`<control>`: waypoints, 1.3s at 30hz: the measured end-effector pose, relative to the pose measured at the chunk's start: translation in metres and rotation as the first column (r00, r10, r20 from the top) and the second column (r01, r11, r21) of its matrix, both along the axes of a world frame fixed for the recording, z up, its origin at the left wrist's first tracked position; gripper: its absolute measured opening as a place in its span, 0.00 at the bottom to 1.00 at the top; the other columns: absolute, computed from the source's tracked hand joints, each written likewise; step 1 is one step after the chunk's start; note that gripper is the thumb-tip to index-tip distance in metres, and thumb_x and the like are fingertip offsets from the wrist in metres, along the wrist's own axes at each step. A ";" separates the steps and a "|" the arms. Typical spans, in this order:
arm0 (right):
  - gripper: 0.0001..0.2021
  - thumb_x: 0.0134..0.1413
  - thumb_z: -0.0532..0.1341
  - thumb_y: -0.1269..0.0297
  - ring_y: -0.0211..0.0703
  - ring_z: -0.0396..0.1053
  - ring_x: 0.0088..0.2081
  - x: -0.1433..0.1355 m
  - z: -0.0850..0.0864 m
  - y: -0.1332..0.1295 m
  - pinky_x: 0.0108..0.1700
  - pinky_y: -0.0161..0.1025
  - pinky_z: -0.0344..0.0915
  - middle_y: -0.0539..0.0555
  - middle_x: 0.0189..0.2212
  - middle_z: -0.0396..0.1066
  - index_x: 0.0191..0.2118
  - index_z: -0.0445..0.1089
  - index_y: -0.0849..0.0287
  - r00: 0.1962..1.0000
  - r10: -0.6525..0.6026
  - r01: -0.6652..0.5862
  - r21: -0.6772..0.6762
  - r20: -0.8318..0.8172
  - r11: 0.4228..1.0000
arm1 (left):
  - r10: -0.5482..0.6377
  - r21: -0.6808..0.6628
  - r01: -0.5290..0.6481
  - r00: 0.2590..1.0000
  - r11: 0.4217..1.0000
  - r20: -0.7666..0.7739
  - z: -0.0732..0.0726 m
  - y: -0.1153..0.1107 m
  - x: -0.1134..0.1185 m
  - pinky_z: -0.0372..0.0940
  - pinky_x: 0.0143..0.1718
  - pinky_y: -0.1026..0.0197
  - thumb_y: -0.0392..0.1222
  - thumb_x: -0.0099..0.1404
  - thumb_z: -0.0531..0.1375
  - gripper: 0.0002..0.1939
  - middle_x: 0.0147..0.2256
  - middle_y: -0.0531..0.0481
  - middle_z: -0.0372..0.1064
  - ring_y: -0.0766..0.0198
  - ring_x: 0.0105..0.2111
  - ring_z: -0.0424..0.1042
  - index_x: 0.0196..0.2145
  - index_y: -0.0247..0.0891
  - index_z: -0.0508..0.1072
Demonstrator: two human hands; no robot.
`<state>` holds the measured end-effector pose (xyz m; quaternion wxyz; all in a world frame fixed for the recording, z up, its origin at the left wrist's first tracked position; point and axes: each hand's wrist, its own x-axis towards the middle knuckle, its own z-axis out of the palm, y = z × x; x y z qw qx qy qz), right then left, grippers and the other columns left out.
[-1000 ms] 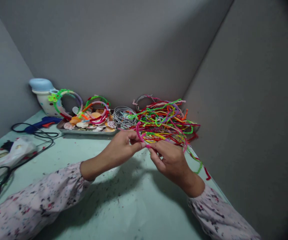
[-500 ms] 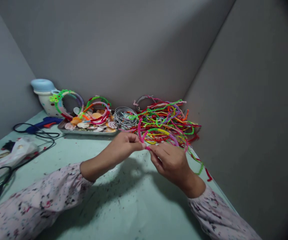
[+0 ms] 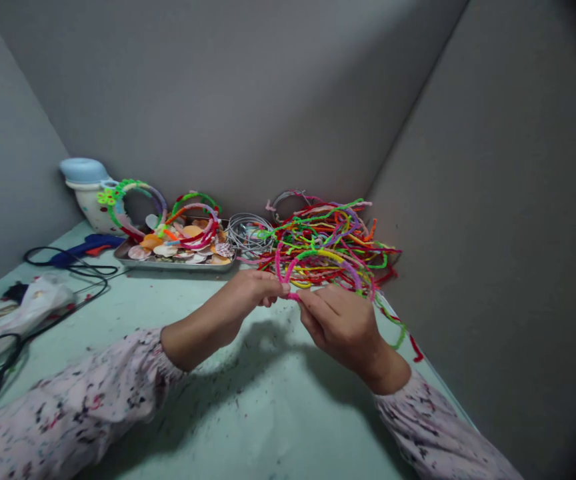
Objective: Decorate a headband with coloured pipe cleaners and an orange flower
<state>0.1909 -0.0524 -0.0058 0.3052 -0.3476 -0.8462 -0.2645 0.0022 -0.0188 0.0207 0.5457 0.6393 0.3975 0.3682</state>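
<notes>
Between my hands is a pink pipe cleaner (image 3: 279, 261), bent upward, joined to a multicoloured ring (image 3: 332, 256) with green, yellow and purple sections. My left hand (image 3: 245, 297) pinches the pink part between thumb and fingers. Close beside it on the right, my right hand (image 3: 343, 327) grips the pink end and the lower part of the ring, its fingertips hiding some of it. Just behind both hands lies a tangled heap of coloured pipe cleaners (image 3: 328, 227).
A metal tray (image 3: 178, 265) holds seashells and coloured hoops. Coiled wire (image 3: 251, 233) lies beside it. At the left are a bottle (image 3: 88, 190), a blue tool (image 3: 85, 248), a black cable (image 3: 88, 269) and a plastic bag (image 3: 33, 310). Walls rise behind and right.
My left fingers have shifted slightly, with more of the lower fingers showing below the thumb. The pink strand's upright part has moved a little, and more pink shows between my hands.
</notes>
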 end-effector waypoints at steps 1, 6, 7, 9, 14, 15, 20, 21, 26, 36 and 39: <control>0.06 0.58 0.57 0.71 0.41 0.64 0.26 0.000 0.000 0.001 0.30 0.40 0.54 0.52 0.23 0.69 0.37 0.71 0.61 1.000 -0.011 0.011 -0.012 -0.011 1.000 | 0.010 -0.006 -0.010 1.000 1.000 0.002 -0.001 0.000 0.000 0.56 0.28 0.62 0.40 0.54 0.60 0.11 0.20 0.56 0.60 0.67 0.24 0.58 0.18 0.37 0.66; 0.06 0.58 0.56 0.71 0.40 0.68 0.29 0.002 0.002 0.003 0.34 0.38 0.60 0.53 0.26 0.72 0.37 0.71 0.61 0.988 -0.018 0.003 -0.095 -0.153 0.995 | 0.185 0.244 -0.174 0.983 0.954 -0.021 0.003 -0.006 0.000 0.60 0.35 0.60 0.48 0.66 0.53 0.14 0.28 0.51 0.67 0.64 0.31 0.64 0.28 0.37 0.70; 0.06 0.58 0.56 0.71 0.40 0.69 0.30 0.003 0.002 0.003 0.35 0.38 0.61 0.53 0.27 0.73 0.38 0.71 0.61 0.984 -0.016 -0.004 -0.111 -0.177 0.994 | 0.232 0.353 -0.205 0.972 0.913 -0.035 0.004 -0.008 0.000 0.60 0.38 0.59 0.46 0.66 0.53 0.13 0.30 0.51 0.68 0.63 0.33 0.65 0.30 0.37 0.71; 0.06 0.58 0.56 0.71 0.41 0.70 0.31 0.003 0.003 0.003 0.36 0.38 0.63 0.54 0.28 0.74 0.38 0.71 0.61 0.978 -0.013 -0.015 -0.133 -0.208 0.991 | 0.328 0.607 -0.212 0.941 0.766 -0.085 0.004 -0.012 0.000 0.59 0.42 0.57 0.43 0.65 0.56 0.08 0.33 0.50 0.68 0.62 0.36 0.65 0.33 0.38 0.73; 0.06 0.58 0.57 0.71 0.42 0.70 0.31 0.003 0.005 0.001 0.35 0.39 0.64 0.54 0.29 0.74 0.38 0.71 0.62 0.975 -0.009 -0.017 -0.116 -0.224 0.993 | 0.408 0.902 -0.031 0.898 0.430 -0.163 -0.004 -0.012 -0.001 0.56 0.42 0.54 0.39 0.64 0.59 0.07 0.33 0.49 0.70 0.60 0.37 0.65 0.39 0.42 0.76; 0.06 0.58 0.57 0.71 0.42 0.70 0.31 0.002 0.005 0.001 0.35 0.39 0.64 0.54 0.28 0.74 0.38 0.71 0.62 0.975 -0.008 -0.016 -0.108 -0.220 0.994 | 0.425 0.920 -0.014 0.889 0.393 -0.168 -0.006 -0.011 -0.001 0.56 0.42 0.54 0.39 0.64 0.59 0.07 0.33 0.49 0.70 0.60 0.36 0.65 0.39 0.43 0.76; 0.06 0.58 0.57 0.70 0.41 0.68 0.29 0.002 0.004 0.001 0.34 0.39 0.61 0.53 0.27 0.72 0.37 0.71 0.61 0.981 -0.018 0.004 -0.076 -0.192 0.997 | 0.481 0.951 0.016 0.860 0.309 -0.171 -0.009 -0.007 -0.002 0.55 0.43 0.54 0.40 0.64 0.59 0.06 0.33 0.50 0.72 0.61 0.35 0.66 0.38 0.43 0.75; 0.06 0.58 0.57 0.70 0.41 0.67 0.29 0.002 0.004 0.000 0.33 0.39 0.60 0.53 0.26 0.72 0.38 0.71 0.61 0.984 -0.023 0.012 -0.061 -0.178 0.998 | 0.487 0.953 0.021 0.856 0.301 -0.173 -0.008 -0.007 -0.002 0.54 0.43 0.54 0.41 0.64 0.59 0.05 0.32 0.50 0.72 0.61 0.35 0.66 0.38 0.43 0.75; 0.06 0.58 0.57 0.70 0.41 0.64 0.27 0.002 0.005 0.000 0.30 0.40 0.55 0.52 0.24 0.70 0.39 0.71 0.61 0.994 -0.053 0.054 0.006 -0.100 0.999 | 0.511 0.951 0.079 0.828 0.299 -0.230 -0.006 -0.010 -0.001 0.54 0.43 0.52 0.40 0.65 0.57 0.06 0.33 0.48 0.71 0.59 0.35 0.65 0.36 0.40 0.73; 0.07 0.60 0.55 0.69 0.41 0.63 0.27 0.006 0.000 0.004 0.30 0.41 0.53 0.53 0.24 0.69 0.38 0.71 0.62 1.000 -0.030 0.030 0.036 0.006 0.999 | 0.341 0.727 0.090 0.839 0.680 -0.423 0.000 -0.014 0.003 0.59 0.36 0.57 0.39 0.67 0.53 0.08 0.31 0.48 0.66 0.60 0.34 0.63 0.31 0.37 0.69; 0.08 0.60 0.55 0.69 0.41 0.62 0.27 0.007 -0.002 0.005 0.30 0.41 0.53 0.53 0.24 0.69 0.38 0.71 0.62 0.999 -0.043 0.042 0.026 0.028 0.999 | 0.273 0.646 0.075 0.865 0.759 -0.421 0.005 -0.013 0.002 0.59 0.36 0.58 0.38 0.66 0.54 0.08 0.30 0.49 0.66 0.61 0.33 0.64 0.29 0.37 0.69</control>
